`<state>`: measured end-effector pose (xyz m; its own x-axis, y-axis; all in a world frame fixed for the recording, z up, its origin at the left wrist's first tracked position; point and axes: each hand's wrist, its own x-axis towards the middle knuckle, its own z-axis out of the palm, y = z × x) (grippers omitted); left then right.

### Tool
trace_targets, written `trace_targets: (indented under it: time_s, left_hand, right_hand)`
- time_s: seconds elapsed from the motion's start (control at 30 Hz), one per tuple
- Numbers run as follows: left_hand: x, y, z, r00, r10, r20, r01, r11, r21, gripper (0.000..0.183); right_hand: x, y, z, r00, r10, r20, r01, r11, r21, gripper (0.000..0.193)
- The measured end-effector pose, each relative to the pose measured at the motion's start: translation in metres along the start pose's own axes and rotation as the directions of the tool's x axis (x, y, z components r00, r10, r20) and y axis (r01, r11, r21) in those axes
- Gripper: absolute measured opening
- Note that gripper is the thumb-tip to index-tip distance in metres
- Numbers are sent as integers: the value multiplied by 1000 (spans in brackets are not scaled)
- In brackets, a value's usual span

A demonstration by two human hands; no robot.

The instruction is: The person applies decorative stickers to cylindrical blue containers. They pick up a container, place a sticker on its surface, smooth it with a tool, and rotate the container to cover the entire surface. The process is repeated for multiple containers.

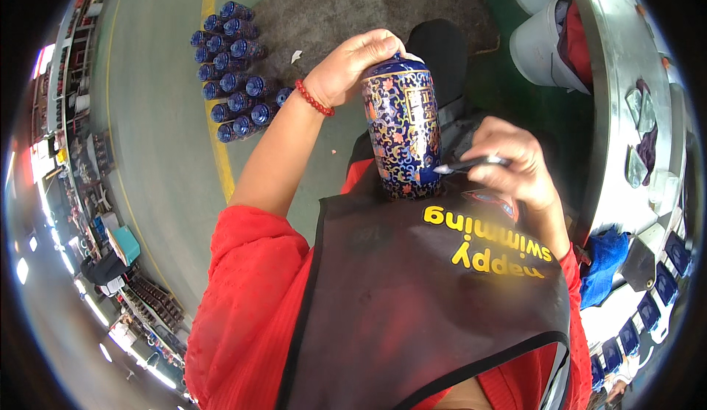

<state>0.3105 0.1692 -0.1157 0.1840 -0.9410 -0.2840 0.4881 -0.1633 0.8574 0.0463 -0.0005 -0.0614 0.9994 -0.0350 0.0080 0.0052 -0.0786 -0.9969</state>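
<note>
A tall dark-blue lidded jar (pixel 398 134), covered in coloured flowers and gold scrollwork, stands nearly upright in front of my apron (pixel 383 263). My left hand (pixel 357 60) is closed over its domed lid, with some fingers hidden behind the top. In my right hand (pixel 515 161) a slim pen-like tool (pixel 471 164) with a dark barrel and a pale tip is pinched. That tip is at the jar's lower right side, by a plain blue patch; whether it touches, I cannot tell. The base of the jar rests against or near my lap.
Several similar blue jars (pixel 232 79) stand grouped on the floor at the left, by a yellow line (pixel 221 156). White buckets (pixel 541 49) sit beside a metal-topped table (pixel 611 12) at the right. A blue cloth (pixel 605 263) and a row of dark-blue pieces (pixel 649 310) lie farther down that side.
</note>
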Motion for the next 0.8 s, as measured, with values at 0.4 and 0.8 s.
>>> trace_targets:
  time_s: [0.4, 0.8]
  left_hand:
    - [-20, 19, -17, 966, 158, -203, -183, 977, -111, 32]
    - [-39, 51, -13, 801, 387, -456, -418, 908, 37, 21]
  right_hand:
    - [-17, 37, 12, 869, 483, -106, -236, 593, 770, 35]
    - [14, -9, 26, 791, 581, 189, -571, 592, 569, 46]
